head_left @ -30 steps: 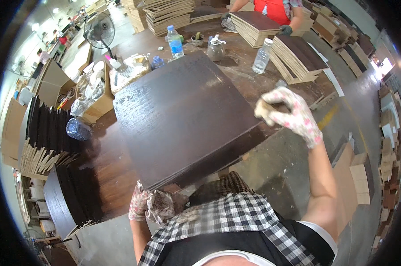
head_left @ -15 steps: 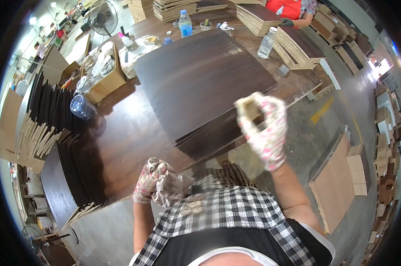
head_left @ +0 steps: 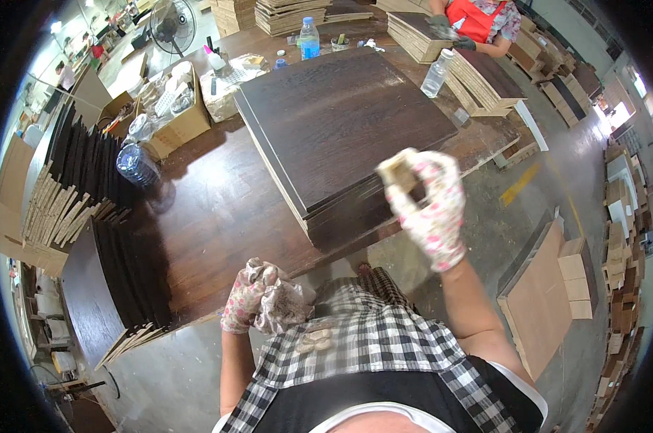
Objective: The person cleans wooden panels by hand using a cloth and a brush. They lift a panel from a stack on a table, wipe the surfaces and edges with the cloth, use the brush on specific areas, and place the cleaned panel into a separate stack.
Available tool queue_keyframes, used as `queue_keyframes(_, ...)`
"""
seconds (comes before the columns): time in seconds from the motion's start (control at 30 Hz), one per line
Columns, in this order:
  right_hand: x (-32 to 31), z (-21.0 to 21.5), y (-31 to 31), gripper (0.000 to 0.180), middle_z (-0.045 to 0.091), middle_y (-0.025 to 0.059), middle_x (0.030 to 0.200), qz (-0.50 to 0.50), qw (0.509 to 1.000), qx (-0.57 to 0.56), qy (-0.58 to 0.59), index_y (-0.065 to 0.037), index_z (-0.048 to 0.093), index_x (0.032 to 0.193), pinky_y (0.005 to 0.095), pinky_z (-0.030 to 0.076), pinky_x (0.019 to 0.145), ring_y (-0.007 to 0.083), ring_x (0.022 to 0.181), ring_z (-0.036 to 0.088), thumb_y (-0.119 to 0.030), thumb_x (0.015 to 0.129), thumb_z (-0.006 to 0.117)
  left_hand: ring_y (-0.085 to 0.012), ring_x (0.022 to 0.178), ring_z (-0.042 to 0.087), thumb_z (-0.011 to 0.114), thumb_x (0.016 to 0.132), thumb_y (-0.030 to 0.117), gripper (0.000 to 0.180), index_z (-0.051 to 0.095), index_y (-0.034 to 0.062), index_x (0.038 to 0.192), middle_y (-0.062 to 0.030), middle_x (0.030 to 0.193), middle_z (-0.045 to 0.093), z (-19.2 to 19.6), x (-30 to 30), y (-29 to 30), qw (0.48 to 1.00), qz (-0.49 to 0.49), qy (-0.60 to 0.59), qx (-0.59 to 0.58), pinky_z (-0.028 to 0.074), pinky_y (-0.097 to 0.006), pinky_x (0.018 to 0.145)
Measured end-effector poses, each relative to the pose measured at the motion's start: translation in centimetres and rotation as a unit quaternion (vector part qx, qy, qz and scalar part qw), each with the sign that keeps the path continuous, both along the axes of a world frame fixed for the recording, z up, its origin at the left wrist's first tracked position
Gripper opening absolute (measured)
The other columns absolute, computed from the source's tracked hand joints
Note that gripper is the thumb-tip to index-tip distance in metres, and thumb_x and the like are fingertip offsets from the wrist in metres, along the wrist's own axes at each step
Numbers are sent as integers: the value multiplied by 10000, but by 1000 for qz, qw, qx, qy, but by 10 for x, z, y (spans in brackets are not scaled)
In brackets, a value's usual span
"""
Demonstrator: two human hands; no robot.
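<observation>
One small tan block (head_left: 396,171) at right of centre in frame, pinched between thumb and fingers of the gloved right hand (head_left: 440,211); slight blur. At lower left of centre, gloved left hand (head_left: 244,302) with fingers curled around a crumpled, stained cloth (head_left: 288,302); exact grip hidden. Mid-frame on the counter (head_left: 203,216), a dark panel stack (head_left: 348,216), with block in front of its near side; contact impossible to tell. Judged: surface-rubbing step, probably between strokes. Next move likely calls for setting block flat on the top panel (head_left: 341,119), with light, even pressure.

Held piece (head_left: 395,172) blurred, co-worker (head_left: 473,23) cropped
</observation>
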State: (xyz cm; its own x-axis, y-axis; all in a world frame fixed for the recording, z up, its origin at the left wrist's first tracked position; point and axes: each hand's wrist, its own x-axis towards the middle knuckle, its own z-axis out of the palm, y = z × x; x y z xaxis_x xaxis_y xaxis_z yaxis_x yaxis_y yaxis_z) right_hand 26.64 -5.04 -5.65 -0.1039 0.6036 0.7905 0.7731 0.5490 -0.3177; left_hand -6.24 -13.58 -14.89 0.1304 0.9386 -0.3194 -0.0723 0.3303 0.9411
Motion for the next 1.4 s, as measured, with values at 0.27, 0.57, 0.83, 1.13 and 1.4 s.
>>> queue_keyframes(0.27,167,1,61,358,649,86,1107,-88,960,-58,260,-7,643,1205,299,526,878,185,974,649,-105,875,742,-141,946,567,547,1025,301,258,615,57,1076,-31,1024,599,48,-55,40,972,136,-34,187,479,-294,891)
queue_keyframes(0.57,110,55,104,405,678,108,1060,538,745,-309,242,0,701,1096,378,520,894,208,1003,657,-256,797,798,-298,1300,501,693,874,302,419,656,61,1215,-145,1337,587,200,124,176,756,-257,344,495,371,-450,1135)
queue_keyframes(0.83,103,51,112,379,679,107,1002,574,721,-358,152,-13,696,1101,347,521,861,234,962,668,-171,776,809,-324,1396,427,663,822,254,555,599,129,1359,-128,1466,503,149,227,324,613,-355,348,613,341,-443,1170)
queue_keyframes(1.13,104,51,119,375,669,132,996,592,723,-330,136,-3,682,1094,373,528,832,286,941,672,-200,789,774,-285,901,661,670,862,130,305,636,37,1150,-98,1024,648,140,100,405,763,58,372,526,545,-363,818)
queue_keyframes(1.4,108,32,129,425,685,197,1033,672,590,-378,238,25,699,1110,334,570,752,276,870,716,-77,722,839,-365,1272,518,796,672,265,614,642,186,1261,-128,1376,570,162,262,279,681,-254,448,521,434,-484,1068)
